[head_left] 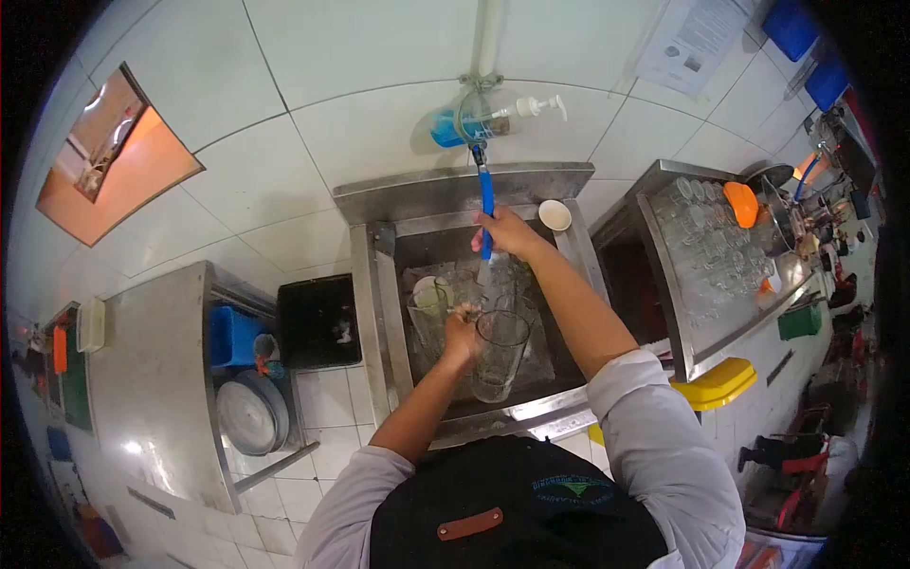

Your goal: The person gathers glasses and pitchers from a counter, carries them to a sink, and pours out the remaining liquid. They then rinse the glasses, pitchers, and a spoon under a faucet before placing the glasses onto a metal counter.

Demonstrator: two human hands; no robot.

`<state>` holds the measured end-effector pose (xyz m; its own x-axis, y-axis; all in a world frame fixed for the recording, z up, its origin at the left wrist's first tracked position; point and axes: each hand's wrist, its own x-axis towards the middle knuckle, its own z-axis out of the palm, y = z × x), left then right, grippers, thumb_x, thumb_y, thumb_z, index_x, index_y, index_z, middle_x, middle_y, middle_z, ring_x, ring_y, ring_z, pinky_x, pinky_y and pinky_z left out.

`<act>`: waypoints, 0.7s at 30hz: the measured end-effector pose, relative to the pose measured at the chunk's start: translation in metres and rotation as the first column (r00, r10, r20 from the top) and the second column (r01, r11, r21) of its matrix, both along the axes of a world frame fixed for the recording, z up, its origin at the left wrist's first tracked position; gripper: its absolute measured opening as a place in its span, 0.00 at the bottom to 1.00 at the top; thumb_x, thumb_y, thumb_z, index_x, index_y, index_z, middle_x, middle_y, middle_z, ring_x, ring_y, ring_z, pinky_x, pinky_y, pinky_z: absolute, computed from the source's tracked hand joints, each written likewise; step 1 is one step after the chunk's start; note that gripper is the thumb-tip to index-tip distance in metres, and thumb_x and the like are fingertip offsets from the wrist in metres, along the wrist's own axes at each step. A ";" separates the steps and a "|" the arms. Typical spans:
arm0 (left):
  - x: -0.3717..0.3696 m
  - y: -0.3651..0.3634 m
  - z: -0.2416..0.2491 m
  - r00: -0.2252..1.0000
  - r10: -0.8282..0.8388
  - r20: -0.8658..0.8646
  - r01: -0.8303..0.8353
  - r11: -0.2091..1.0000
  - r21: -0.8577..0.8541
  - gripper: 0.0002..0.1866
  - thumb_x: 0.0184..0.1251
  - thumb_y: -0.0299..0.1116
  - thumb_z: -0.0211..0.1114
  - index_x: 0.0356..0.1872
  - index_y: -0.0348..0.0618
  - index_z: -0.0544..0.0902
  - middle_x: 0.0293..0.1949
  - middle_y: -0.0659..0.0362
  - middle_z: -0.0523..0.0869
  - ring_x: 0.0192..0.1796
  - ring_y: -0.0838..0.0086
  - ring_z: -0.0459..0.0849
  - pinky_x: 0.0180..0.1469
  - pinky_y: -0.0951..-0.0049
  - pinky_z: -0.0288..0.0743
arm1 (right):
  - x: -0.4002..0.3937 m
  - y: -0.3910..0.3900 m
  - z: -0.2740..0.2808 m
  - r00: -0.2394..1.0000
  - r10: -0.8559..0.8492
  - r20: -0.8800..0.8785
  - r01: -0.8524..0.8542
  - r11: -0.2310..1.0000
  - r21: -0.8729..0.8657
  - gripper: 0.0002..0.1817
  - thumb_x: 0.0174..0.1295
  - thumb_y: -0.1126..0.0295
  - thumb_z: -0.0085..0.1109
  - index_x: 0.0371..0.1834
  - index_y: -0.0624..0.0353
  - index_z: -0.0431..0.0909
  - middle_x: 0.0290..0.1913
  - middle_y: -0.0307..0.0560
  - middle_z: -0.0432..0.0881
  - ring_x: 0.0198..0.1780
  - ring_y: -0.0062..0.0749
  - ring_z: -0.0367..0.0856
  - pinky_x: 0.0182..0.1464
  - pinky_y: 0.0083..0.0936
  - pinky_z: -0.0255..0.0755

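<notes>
My right hand [507, 234] is closed around a blue hose [487, 194] that hangs down over the steel sink [372, 313]. Water appears to come from the hose's lower end. Lower down in the sink, my left hand [461, 337] is closed at the side of a large clear glass pitcher [498, 365], seemingly at its handle; the grip itself is partly hidden. The pitcher is tilted, its round mouth facing up toward the hose. Left of it sits another clear glass vessel [431, 299]. More glassware lies behind, blurred by water and reflections.
On the sink's right rim rests a white bowl [555, 215]. A pump bottle [521, 108] and blue liquid hang at the wall pipe. Several glasses [716, 228] and an orange item [740, 205] cover the right steel table. A black tray [318, 322] and steel table [156, 379] stand left; a yellow bin [718, 384] right.
</notes>
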<state>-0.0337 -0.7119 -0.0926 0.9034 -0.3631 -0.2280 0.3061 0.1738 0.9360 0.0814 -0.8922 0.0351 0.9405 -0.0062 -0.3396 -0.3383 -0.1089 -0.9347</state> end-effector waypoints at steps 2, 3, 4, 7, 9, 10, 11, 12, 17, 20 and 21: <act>0.001 0.000 -0.005 0.996 -0.041 0.080 0.031 0.992 0.118 0.05 0.67 0.33 0.57 0.38 0.44 0.76 0.36 0.59 0.80 0.37 0.68 0.82 0.41 0.68 0.77 | -0.009 0.005 0.006 0.999 -0.045 -0.007 0.045 0.999 -0.012 0.15 0.72 0.60 0.50 0.47 0.63 0.68 0.28 0.50 0.82 0.28 0.33 0.84 0.33 0.29 0.78; 0.003 0.000 -0.003 1.000 -0.027 -0.001 0.027 0.995 0.097 0.04 0.66 0.31 0.58 0.39 0.43 0.76 0.36 0.59 0.80 0.37 0.69 0.82 0.41 0.69 0.77 | -0.010 0.005 0.007 0.998 -0.057 0.004 0.057 0.998 -0.040 0.15 0.72 0.59 0.50 0.46 0.63 0.68 0.28 0.50 0.82 0.28 0.33 0.84 0.33 0.30 0.78; 0.006 -0.001 -0.001 0.997 -0.016 -0.080 0.022 0.997 0.077 0.04 0.66 0.29 0.59 0.39 0.43 0.76 0.36 0.60 0.80 0.37 0.70 0.81 0.42 0.69 0.77 | -0.010 0.004 0.008 0.998 -0.068 0.017 0.069 0.995 -0.066 0.16 0.72 0.59 0.50 0.45 0.63 0.67 0.29 0.51 0.82 0.28 0.33 0.84 0.32 0.30 0.78; 0.011 0.004 -0.004 0.936 0.007 -0.352 -0.084 0.975 -0.203 0.07 0.62 0.22 0.61 0.40 0.43 0.76 0.39 0.61 0.78 0.40 0.73 0.80 0.43 0.72 0.76 | -0.006 0.005 0.004 0.999 -0.040 0.012 0.041 0.988 -0.148 0.16 0.73 0.59 0.47 0.47 0.64 0.65 0.27 0.52 0.83 0.26 0.33 0.84 0.31 0.29 0.78; 0.006 0.004 -0.017 0.957 0.009 -0.289 -0.051 0.989 -0.141 0.09 0.60 0.18 0.61 0.40 0.43 0.76 0.40 0.61 0.78 0.42 0.74 0.79 0.45 0.72 0.76 | -0.009 0.004 0.004 0.999 -0.049 0.014 0.051 0.979 -0.198 0.17 0.73 0.58 0.47 0.48 0.64 0.66 0.27 0.51 0.83 0.24 0.32 0.83 0.30 0.29 0.77; 0.005 0.005 -0.024 0.973 -0.004 -0.232 -0.019 0.995 -0.095 0.10 0.60 0.18 0.60 0.40 0.43 0.76 0.41 0.61 0.77 0.43 0.74 0.79 0.45 0.71 0.76 | -0.010 0.005 0.007 0.999 -0.049 0.021 0.053 0.974 -0.221 0.17 0.73 0.58 0.47 0.48 0.64 0.66 0.27 0.51 0.83 0.24 0.32 0.83 0.30 0.29 0.77; 0.005 0.006 -0.030 0.984 -0.017 -0.175 0.008 0.999 -0.047 0.10 0.60 0.17 0.59 0.40 0.43 0.76 0.41 0.61 0.77 0.43 0.74 0.79 0.46 0.71 0.76 | -0.013 0.006 0.010 0.999 -0.035 0.040 0.044 0.966 -0.256 0.18 0.72 0.57 0.48 0.48 0.64 0.67 0.28 0.51 0.83 0.24 0.32 0.83 0.32 0.30 0.77; 0.003 0.007 -0.034 0.994 -0.052 -0.100 0.054 0.998 0.016 0.09 0.62 0.18 0.58 0.41 0.43 0.76 0.41 0.61 0.77 0.43 0.73 0.79 0.46 0.70 0.76 | -0.016 0.004 0.015 0.998 -0.023 0.060 0.040 0.956 -0.291 0.18 0.72 0.56 0.48 0.48 0.63 0.68 0.28 0.50 0.83 0.25 0.31 0.83 0.33 0.30 0.77; -0.009 0.001 -0.034 0.972 -0.115 0.207 0.075 0.979 0.190 0.07 0.61 0.22 0.60 0.40 0.37 0.76 0.36 0.56 0.80 0.38 0.67 0.81 0.45 0.66 0.76 | -0.019 -0.016 -0.024 0.984 0.053 0.172 0.004 0.950 -0.313 0.21 0.68 0.54 0.52 0.49 0.63 0.71 0.37 0.52 0.84 0.40 0.37 0.84 0.45 0.34 0.76; -0.006 0.003 0.012 0.760 -0.539 0.363 0.168 0.702 0.692 0.09 0.60 0.27 0.62 0.37 0.33 0.76 0.33 0.47 0.82 0.37 0.62 0.81 0.43 0.63 0.74 | -0.058 -0.033 -0.048 0.961 0.122 0.246 -0.011 0.912 -0.409 0.21 0.67 0.55 0.54 0.53 0.62 0.73 0.46 0.53 0.81 0.51 0.39 0.80 0.53 0.35 0.72; 0.000 0.001 0.019 0.668 -0.695 0.266 0.188 0.503 0.844 0.11 0.60 0.30 0.63 0.36 0.32 0.76 0.33 0.44 0.82 0.38 0.59 0.82 0.42 0.61 0.73 | -0.073 -0.047 -0.068 0.959 0.140 0.248 -0.044 0.933 -0.358 0.20 0.68 0.57 0.55 0.55 0.60 0.73 0.49 0.52 0.80 0.53 0.36 0.78 0.57 0.34 0.70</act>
